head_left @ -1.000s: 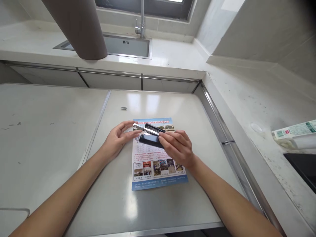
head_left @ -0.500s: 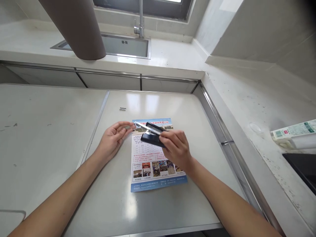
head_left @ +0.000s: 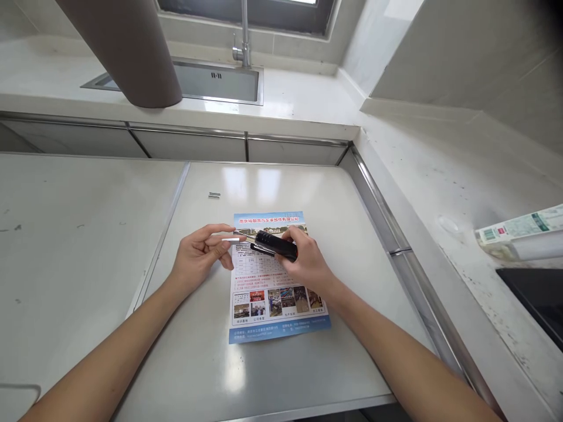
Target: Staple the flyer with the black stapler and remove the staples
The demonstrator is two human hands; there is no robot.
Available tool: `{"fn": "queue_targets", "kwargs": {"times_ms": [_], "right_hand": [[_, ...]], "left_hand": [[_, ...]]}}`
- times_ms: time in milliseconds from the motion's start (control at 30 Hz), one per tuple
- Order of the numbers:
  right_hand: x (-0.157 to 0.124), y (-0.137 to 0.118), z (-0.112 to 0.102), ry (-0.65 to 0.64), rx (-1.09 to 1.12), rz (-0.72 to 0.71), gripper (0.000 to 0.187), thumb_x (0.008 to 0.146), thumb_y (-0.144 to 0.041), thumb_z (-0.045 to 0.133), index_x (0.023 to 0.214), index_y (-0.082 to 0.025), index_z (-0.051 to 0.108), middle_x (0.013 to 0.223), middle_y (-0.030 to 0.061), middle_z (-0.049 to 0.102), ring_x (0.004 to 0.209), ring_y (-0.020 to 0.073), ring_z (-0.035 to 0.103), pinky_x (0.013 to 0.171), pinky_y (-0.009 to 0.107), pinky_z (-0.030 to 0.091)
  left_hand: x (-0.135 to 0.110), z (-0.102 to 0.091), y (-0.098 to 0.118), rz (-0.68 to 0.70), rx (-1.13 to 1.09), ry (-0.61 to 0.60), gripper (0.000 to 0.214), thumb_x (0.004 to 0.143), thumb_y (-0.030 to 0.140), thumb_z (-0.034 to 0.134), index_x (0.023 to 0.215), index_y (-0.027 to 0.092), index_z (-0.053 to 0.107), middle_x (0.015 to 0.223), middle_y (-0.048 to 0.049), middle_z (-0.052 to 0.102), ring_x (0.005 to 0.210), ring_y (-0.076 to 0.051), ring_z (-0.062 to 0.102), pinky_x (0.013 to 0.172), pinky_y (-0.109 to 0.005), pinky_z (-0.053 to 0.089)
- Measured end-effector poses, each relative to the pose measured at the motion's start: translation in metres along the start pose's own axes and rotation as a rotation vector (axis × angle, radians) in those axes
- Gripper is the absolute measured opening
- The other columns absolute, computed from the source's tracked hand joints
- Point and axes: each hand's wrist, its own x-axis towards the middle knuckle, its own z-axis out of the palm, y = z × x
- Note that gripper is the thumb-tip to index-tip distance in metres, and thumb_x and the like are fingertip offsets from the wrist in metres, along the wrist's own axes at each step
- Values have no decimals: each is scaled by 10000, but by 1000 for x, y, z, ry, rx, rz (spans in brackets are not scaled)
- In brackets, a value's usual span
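In my right hand is a black stapler, held above the printed leaflet with its front end pointing left. A thin metal part sticks out from that end. My left hand is closed in a loose pinch on a short, bright silver strip of staples. Its index fingertip is at the thin metal part, and I cannot tell whether it touches. The leaflet lies flat on the white table, partly covered by the stapler and both hands. Beyond my left hand lie two small staple strips.
The white tabletop has a seam on the left. Behind it runs a counter with a sink, a faucet and a brown cylinder. On the right counter lie a green-and-white carton and a black panel.
The stapler has been turned in my right hand, and its spread parts now look closer together. My left fingers have curled inward, and a silver staple strip now shows between them.
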Motion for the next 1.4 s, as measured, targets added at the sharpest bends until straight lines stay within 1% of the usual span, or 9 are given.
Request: {"fn": "queue_targets", "kwargs": {"times_ms": [133, 300, 400, 733, 867, 1033, 1100, 1267, 1400], "right_hand": [[-5, -6, -2, 127, -197, -177, 295, 827, -236, 753, 1052, -242, 563, 1111, 78, 674, 1026, 281, 616, 869, 430, 483], [-18, -21, 1, 234, -358, -780, 210, 968, -275, 730, 1155, -259, 636, 1177, 68, 716, 1065, 234, 645, 957, 432, 477], [-21, -27, 5, 244, -458, -991, 142, 975, -220, 735, 1104, -275, 705, 1149, 29, 742, 1052, 198, 651, 930, 409, 476], [-22, -26, -2, 345, -537, -1096, 137, 1013, -203, 669, 953, -304, 740, 1114, -28, 776, 989, 150, 654, 894, 371, 502], [-8, -4, -24, 456, -502, -848, 150, 996, -153, 681, 1024, -295, 722, 1105, -8, 798, 903, 167, 671, 832, 382, 506], [19, 58, -67, 591, -245, -55, 84, 944, -295, 709, 893, -234, 737, 932, 55, 788, 787, 230, 684, 739, 386, 508], [25, 80, -78, 573, -244, 126, 121, 883, -337, 741, 835, -227, 758, 828, 49, 768, 742, 238, 680, 751, 389, 499], [32, 101, -76, 493, -290, 192, 185, 859, -386, 709, 800, -225, 777, 751, 53, 746, 733, 251, 677, 817, 405, 501], [39, 106, -67, 440, -253, 138, 185, 889, -350, 658, 860, -219, 786, 928, 84, 798, 792, 256, 671, 824, 418, 531]], "left_hand": [[-4, 3, 4, -14, 11, -94, 358, 867, 376, 856, 1155, 189, 756, 919, -104, 842, 414, -137, 643, 474, -286, 574], [-9, 9, 4, -31, 23, -234, 273, 892, 338, 830, 1131, 217, 780, 864, -76, 836, 439, -148, 659, 497, -288, 572], [-11, 13, 7, -89, 35, -347, 260, 913, 356, 804, 1135, 222, 778, 732, -39, 799, 468, -176, 686, 519, -300, 593], [-13, 11, 12, -89, -40, -479, 307, 974, 311, 735, 1269, 227, 729, 957, -96, 820, 675, -219, 781, 652, -350, 663], [-9, 4, 8, 27, -35, -301, 270, 985, 342, 718, 1222, 216, 745, 1008, -110, 808, 629, -176, 731, 607, -311, 619], [-2, -9, 1, 102, -17, -148, 196, 1004, 324, 685, 1150, 206, 744, 826, -51, 754, 533, -124, 618, 569, -285, 539], [0, -12, -2, 96, 1, -114, 185, 1000, 327, 690, 1131, 208, 744, 805, -41, 739, 534, -122, 606, 579, -286, 522], [3, -14, -5, 62, 49, -26, 157, 966, 344, 732, 1030, 202, 756, 743, -31, 710, 550, -128, 595, 575, -277, 485], [5, -13, -4, 44, 77, 30, 174, 946, 375, 751, 977, 203, 755, 709, -25, 695, 547, -136, 584, 565, -281, 474]]}}
